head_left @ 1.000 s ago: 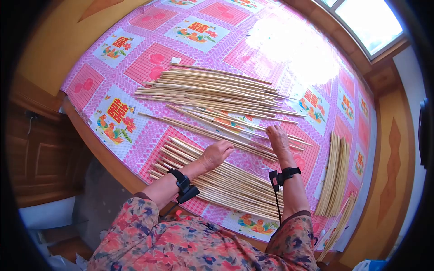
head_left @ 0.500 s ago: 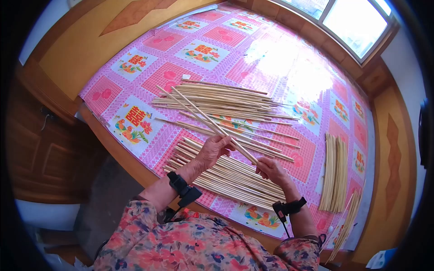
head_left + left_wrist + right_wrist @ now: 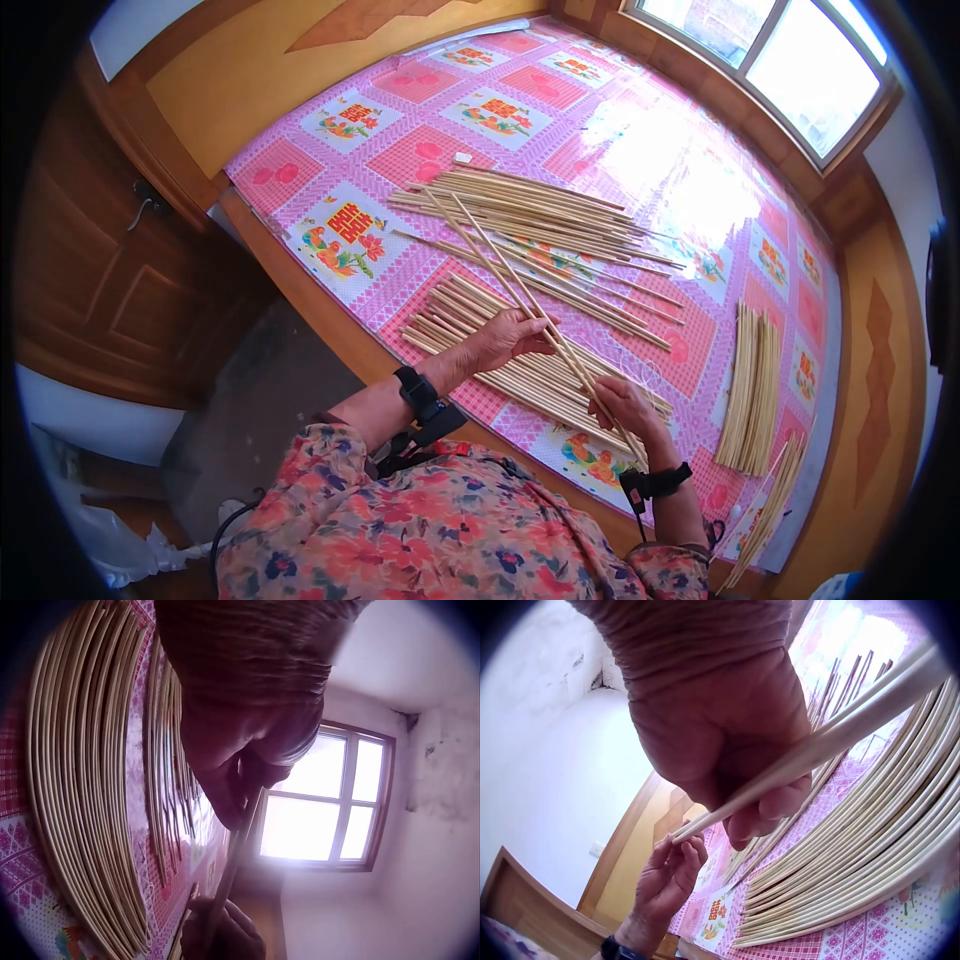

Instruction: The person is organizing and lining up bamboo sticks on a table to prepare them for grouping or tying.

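Two long pale wooden sticks [image 3: 500,258] slant across in front of the person, spread apart at their far ends and close together nearer the body. My left hand [image 3: 515,338] pinches them partway along between thumb and fingers. Lower and to the right, my right hand [image 3: 622,403] grips the pair near the other end, fingers curled round it in the right wrist view. Beneath both hands lies a neat row of similar sticks [image 3: 450,325]. Beyond it, a few loose sticks [image 3: 600,310] and a wide spread of sticks [image 3: 530,205] rest on the patterned cover.
A pink patterned cover [image 3: 290,175] is spread over the raised surface, whose wooden edge [image 3: 300,285] runs along the near left. At the right lie a bundle of sticks [image 3: 748,390] and a thinner bundle [image 3: 770,510]. A window [image 3: 820,80] is at the back right.
Both hands have lifted the two sticks from among the loose ones and drawn them toward the body. Over the last half second, the sticks' near end has come to extend past the right hand.
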Action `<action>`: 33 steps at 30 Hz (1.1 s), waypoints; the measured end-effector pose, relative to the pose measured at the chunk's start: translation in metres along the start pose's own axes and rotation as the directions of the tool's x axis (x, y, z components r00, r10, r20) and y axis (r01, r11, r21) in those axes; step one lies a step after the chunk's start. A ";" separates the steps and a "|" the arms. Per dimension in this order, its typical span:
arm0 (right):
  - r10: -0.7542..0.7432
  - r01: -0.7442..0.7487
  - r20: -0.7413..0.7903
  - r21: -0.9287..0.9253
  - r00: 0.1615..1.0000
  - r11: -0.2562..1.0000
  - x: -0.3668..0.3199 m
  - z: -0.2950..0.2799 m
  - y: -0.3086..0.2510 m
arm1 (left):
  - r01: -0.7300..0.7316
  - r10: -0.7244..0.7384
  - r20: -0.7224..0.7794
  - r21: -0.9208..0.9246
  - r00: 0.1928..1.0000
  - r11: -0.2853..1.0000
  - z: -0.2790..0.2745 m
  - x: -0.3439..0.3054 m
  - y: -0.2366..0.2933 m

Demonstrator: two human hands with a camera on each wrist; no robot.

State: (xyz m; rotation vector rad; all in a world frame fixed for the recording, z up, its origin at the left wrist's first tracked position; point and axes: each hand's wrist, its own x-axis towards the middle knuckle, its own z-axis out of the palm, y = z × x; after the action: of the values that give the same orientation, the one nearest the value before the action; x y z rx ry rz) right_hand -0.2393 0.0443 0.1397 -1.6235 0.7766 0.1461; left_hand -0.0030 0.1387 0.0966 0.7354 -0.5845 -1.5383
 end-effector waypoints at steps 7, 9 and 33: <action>0.014 -0.015 -0.005 -0.069 1.000 0.998 0.004 0.011 -0.010 | 0.051 -0.051 0.042 0.003 0.998 0.999 -0.001 -0.008 0.003; 0.005 -0.006 -0.012 -0.077 1.000 0.997 0.005 0.012 -0.011 | 0.058 -0.060 0.060 0.023 0.996 0.998 -0.001 -0.008 0.001; 0.008 0.485 -0.620 0.621 0.785 0.616 0.012 0.047 0.022 | -0.111 0.101 -0.079 -0.127 0.992 0.986 -0.039 0.003 0.014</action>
State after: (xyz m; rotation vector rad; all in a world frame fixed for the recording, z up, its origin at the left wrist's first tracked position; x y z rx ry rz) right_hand -0.2266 0.0830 0.1049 -0.8993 0.8759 -0.8432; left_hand 0.0354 0.1369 0.0809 0.6460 -0.4569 -1.4314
